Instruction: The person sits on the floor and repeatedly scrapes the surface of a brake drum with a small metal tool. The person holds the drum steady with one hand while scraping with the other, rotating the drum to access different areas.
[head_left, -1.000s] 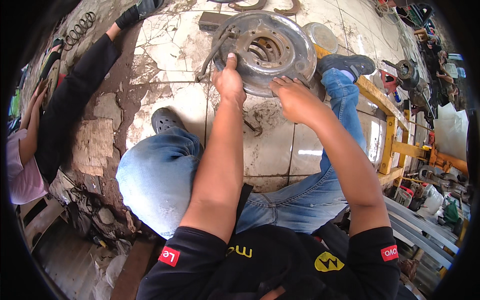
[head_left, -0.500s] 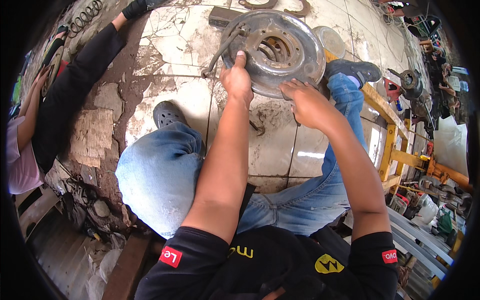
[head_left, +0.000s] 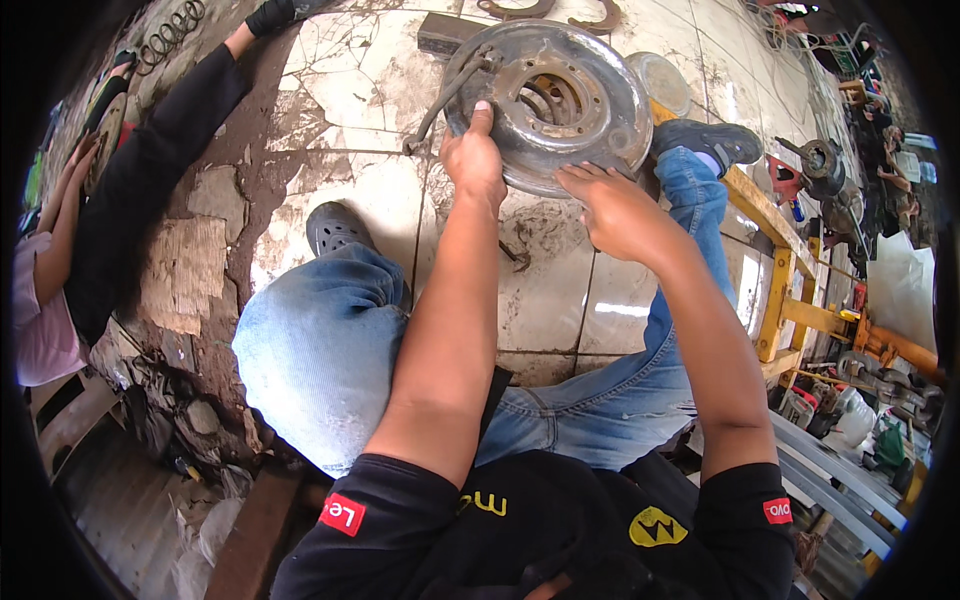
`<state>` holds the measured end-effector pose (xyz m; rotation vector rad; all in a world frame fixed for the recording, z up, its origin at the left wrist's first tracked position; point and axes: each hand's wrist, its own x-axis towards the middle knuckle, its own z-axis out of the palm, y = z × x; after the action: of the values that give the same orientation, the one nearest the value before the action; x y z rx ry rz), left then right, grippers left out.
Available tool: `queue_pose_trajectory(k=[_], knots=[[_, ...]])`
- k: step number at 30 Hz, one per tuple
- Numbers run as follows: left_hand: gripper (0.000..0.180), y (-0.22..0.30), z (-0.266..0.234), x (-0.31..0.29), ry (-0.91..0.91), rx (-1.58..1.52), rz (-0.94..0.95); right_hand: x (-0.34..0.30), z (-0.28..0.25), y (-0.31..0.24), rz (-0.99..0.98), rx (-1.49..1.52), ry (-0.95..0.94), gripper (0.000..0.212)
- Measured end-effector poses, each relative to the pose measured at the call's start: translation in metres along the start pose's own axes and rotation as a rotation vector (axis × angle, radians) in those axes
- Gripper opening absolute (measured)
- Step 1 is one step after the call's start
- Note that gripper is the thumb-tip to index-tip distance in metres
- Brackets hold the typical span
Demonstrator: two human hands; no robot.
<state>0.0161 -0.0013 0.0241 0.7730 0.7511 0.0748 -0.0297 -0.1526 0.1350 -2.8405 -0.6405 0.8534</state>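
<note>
A round, dark, worn brake backing plate (head_left: 520, 155) stands tilted over the tiles in front of me. It has a wide middle hole ringed by bolt holes, and curved rusty parts show through it. A bent metal lever (head_left: 436, 112) sticks out at its left side. My left hand (head_left: 474, 160) is closed on the near-left rim, thumb on the face and fingers hidden behind. At the near-right rim, my right hand (head_left: 622, 212) has its fingers over the edge; its thumb is mostly hidden.
A dark block (head_left: 446, 34) and a round lid-like disc (head_left: 662, 84) lie beside the plate. To my right stands a yellow metal frame (head_left: 780, 290), with metal parts beyond. Another person's dark-trousered leg (head_left: 160, 180) stretches along the left. Broken flooring (head_left: 190, 270) lies between us.
My right hand has shifted slightly at the rim, and a dark sliver below it no longer shows. The plate and my left hand have hardly moved.
</note>
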Motion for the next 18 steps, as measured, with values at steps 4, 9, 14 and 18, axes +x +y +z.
queue_pose_trajectory(k=[4, 9, 14, 18], knots=[[0.059, 0.003, 0.004, -0.007, 0.015, 0.024, 0.007, 0.005, -0.001, 0.001, 0.018, -0.015, -0.013, 0.058], [0.058, 0.005, 0.001, -0.007, -0.003, -0.006, 0.018, -0.001, 0.002, 0.002, -0.027, 0.017, 0.042, 0.055], [0.058, 0.005, 0.001, -0.005, -0.013, -0.008, 0.001, 0.011, 0.000, 0.001, 0.008, 0.007, 0.003, 0.055], [0.056, 0.005, 0.002, -0.008, -0.019, 0.050, 0.035, 0.004, 0.002, 0.001, -0.010, 0.018, 0.012, 0.057]])
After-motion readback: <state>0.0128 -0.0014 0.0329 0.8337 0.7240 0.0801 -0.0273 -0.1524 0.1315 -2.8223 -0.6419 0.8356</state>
